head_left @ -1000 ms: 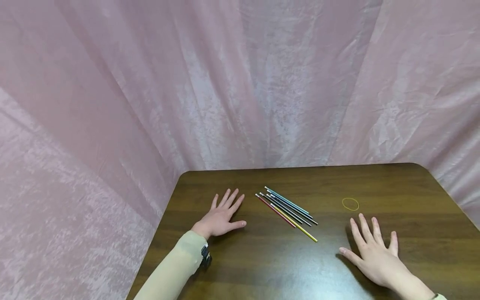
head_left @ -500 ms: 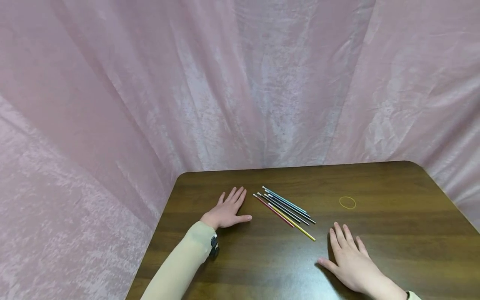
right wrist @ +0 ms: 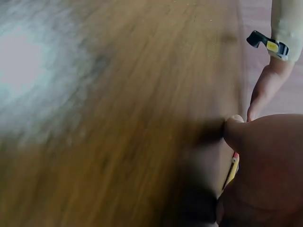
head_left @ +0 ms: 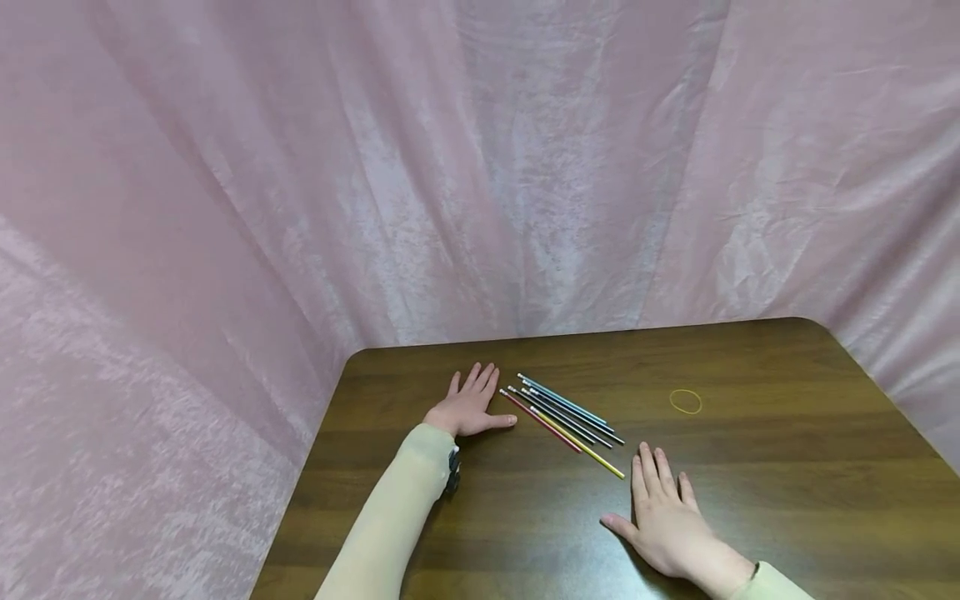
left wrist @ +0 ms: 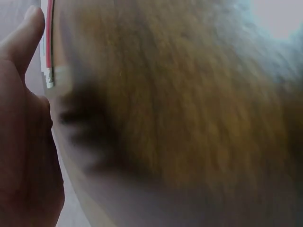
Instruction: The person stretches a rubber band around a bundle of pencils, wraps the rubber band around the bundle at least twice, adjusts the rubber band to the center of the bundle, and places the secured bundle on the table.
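Several pencils with white erasers lie in a loose, slanting bundle in the middle of the table in the head view. The yellow pencil (head_left: 581,446) and the red pencil (head_left: 542,422) are on the near side, black pencils (head_left: 567,414) in the middle, light blue pencils (head_left: 564,400) at the back. My left hand (head_left: 467,410) is spread palm down just left of the eraser ends, its thumb close to the red pencil. Palm down with straight fingers, my right hand (head_left: 663,517) is near the yellow pencil's lower end. Both hands hold nothing. A thin yellow rubber band (head_left: 686,402) lies beyond the right hand.
The brown wooden table (head_left: 787,400) has rounded far corners. Behind it and to the left hangs a pink velvet curtain (head_left: 495,183). A black wrist device (right wrist: 269,46) is strapped over the left sleeve.
My right hand has moved left toward the pencils. The left hand has shifted right and slightly forward, closer to the eraser ends. The pencils and rubber band keep their arrangement.
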`<state>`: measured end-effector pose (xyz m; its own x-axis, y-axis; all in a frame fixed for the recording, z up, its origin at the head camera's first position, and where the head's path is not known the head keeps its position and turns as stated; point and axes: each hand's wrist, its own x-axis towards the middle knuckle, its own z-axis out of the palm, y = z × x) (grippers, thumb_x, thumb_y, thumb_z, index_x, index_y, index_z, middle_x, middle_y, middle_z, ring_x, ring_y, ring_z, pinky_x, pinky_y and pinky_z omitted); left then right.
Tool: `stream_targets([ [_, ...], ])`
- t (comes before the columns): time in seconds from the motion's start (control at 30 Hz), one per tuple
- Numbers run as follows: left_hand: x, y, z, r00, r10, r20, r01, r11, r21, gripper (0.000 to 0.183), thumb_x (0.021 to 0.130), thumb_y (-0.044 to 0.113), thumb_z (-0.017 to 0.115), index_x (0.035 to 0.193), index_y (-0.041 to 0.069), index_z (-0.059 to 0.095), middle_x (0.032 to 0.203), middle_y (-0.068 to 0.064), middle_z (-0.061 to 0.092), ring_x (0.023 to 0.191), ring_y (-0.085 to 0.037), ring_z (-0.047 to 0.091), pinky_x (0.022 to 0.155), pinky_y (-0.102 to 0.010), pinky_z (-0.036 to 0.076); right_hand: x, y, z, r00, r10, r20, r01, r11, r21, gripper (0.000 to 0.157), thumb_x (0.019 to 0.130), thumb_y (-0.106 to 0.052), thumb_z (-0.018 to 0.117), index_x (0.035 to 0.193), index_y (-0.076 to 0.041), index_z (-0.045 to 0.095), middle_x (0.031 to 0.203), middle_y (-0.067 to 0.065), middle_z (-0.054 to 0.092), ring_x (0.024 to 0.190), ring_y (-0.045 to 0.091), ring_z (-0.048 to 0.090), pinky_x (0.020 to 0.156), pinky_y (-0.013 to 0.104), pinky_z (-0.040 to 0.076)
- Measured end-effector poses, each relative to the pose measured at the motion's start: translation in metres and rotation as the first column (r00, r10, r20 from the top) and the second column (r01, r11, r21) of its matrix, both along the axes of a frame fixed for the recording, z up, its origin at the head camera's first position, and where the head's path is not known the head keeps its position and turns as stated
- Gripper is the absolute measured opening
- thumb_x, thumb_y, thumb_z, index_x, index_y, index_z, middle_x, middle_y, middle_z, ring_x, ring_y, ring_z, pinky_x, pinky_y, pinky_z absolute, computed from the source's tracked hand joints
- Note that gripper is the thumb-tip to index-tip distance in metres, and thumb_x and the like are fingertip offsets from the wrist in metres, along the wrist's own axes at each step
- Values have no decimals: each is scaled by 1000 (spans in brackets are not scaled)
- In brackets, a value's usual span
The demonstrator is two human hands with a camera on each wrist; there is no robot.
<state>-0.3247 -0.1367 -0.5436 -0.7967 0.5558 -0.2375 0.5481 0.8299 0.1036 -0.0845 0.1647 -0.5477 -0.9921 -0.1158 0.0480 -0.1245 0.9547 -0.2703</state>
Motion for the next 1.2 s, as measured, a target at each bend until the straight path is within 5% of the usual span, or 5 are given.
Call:
stream_targets([
  [0.3, -6, 10, -26, 999, 33, 33, -33, 999, 17, 109, 84, 87, 29, 160, 15, -1, 166, -5, -11, 151, -26, -15, 116, -58, -6, -17, -13, -2, 999, -36, 4, 36, 999, -27, 99, 91, -62, 58, 149, 13, 28, 160, 29, 15, 147, 47, 13, 108, 70, 12],
  [0.7, 10, 21, -13, 996, -60, 68, 59, 998, 13, 108, 86, 85, 32, 159, 13, -1, 166, -5, -12, 151, -27, -14, 115, -58, -8, -39, -24, 0, 995, -58, 76, 60, 998, -31, 102, 93, -64, 52, 149, 15, 22, 160, 32, 8, 147, 48, 7, 110, 69, 7],
  [1.0, -10, 21, -12, 996, 18, 89, -20, 1000, 23, 121, 78, 87, 46, 160, 9, 2, 166, -6, -9, 151, -27, -13, 115, -59, -6, -35, -8, 0, 993, -113, 22, 114, 992, -54, 106, 90, -64, 59, 147, 18, 23, 157, 36, 11, 145, 52, 10, 110, 68, 13],
  [1.2, -25, 25, -20, 991, 47, 122, -49, 999, 18, 119, 77, 86, 48, 159, 18, -5, 166, -1, -16, 149, -21, -21, 116, -56, -7, -35, -6, -1, 991, -125, 37, 127, 990, -63, 106, 90, -65, 56, 147, 19, 23, 157, 37, 11, 145, 52, 10, 111, 67, 13],
])
